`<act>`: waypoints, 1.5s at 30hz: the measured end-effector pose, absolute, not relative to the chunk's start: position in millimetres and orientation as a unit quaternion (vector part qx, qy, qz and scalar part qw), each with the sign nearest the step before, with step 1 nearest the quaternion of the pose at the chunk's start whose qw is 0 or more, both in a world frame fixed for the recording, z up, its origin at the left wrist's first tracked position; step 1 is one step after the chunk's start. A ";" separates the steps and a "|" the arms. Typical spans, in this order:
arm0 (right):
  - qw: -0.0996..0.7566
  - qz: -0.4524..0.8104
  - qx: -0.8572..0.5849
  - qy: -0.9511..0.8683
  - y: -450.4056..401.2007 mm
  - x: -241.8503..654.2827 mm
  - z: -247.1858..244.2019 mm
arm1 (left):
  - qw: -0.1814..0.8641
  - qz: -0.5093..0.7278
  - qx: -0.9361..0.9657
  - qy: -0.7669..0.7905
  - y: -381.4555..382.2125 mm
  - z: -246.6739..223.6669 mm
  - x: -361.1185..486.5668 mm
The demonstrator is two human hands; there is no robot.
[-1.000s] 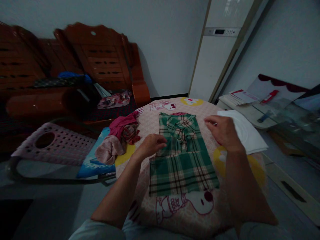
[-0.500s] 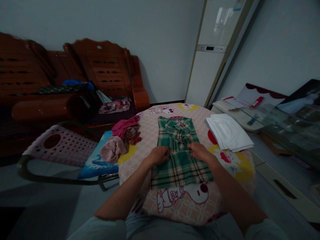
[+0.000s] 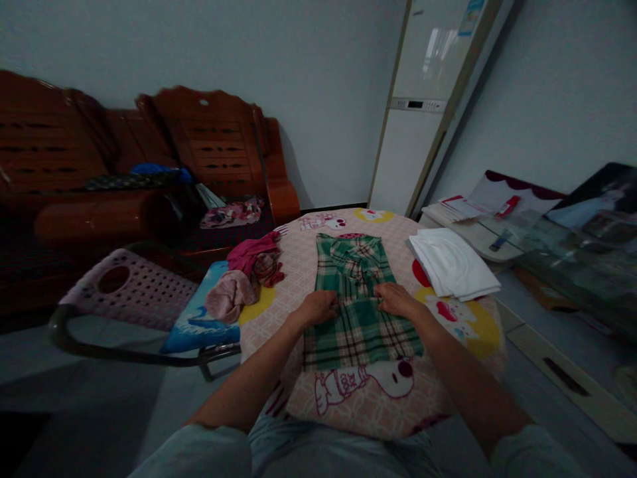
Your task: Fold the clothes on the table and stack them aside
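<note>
A green plaid shirt (image 3: pixel 363 335) lies on the round table, its far part narrow with the collar showing and its near part spread toward me. My left hand (image 3: pixel 318 307) is closed on the left side of the cloth, about halfway along. Level with it on the right side, my right hand (image 3: pixel 397 299) pinches the same shirt. A crease runs across the fabric between the two hands. Beneath the shirt is a pink patterned tablecloth (image 3: pixel 293 265) with cartoon dogs on it.
Folded white cloth (image 3: pixel 452 264) rests at the table's right. Crumpled clothes (image 3: pixel 231 297) lie at the left, by a woven chair (image 3: pixel 134 285) with a blue cushion (image 3: pixel 199 325). Behind stand a wooden bench (image 3: pixel 209 146) and a tall white air conditioner (image 3: pixel 411 146); a glass-topped stand (image 3: pixel 562 245) is right.
Both hands stay closed on the shirt in nearly the same place. The view has shifted slightly, so the furniture sits a little lower and the left-hand items farther right.
</note>
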State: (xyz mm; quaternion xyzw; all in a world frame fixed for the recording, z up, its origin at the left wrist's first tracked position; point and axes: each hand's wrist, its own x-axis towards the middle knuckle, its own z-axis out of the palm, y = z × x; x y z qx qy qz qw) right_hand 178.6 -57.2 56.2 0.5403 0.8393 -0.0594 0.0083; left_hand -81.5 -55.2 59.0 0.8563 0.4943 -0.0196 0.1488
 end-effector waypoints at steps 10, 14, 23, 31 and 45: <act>-0.053 -0.057 0.505 0.859 -82.0 187.3 51.7 | 0.151 0.066 0.893 0.418 -67.3 54.7 -84.4; -0.089 -0.049 0.485 0.869 -104.1 191.4 43.3 | 0.184 0.130 0.896 0.383 -78.3 45.4 -88.7; -0.137 -0.048 0.490 0.860 -113.9 192.3 27.3 | 0.215 0.168 0.890 0.366 -77.1 30.2 -96.0; -0.126 -0.038 0.517 0.846 -110.5 184.8 30.1 | 0.285 0.196 0.847 0.404 -74.3 33.0 -89.0; -0.258 -0.132 0.503 0.815 -52.2 190.7 67.0 | 0.332 0.289 0.821 0.363 -23.4 75.2 -74.8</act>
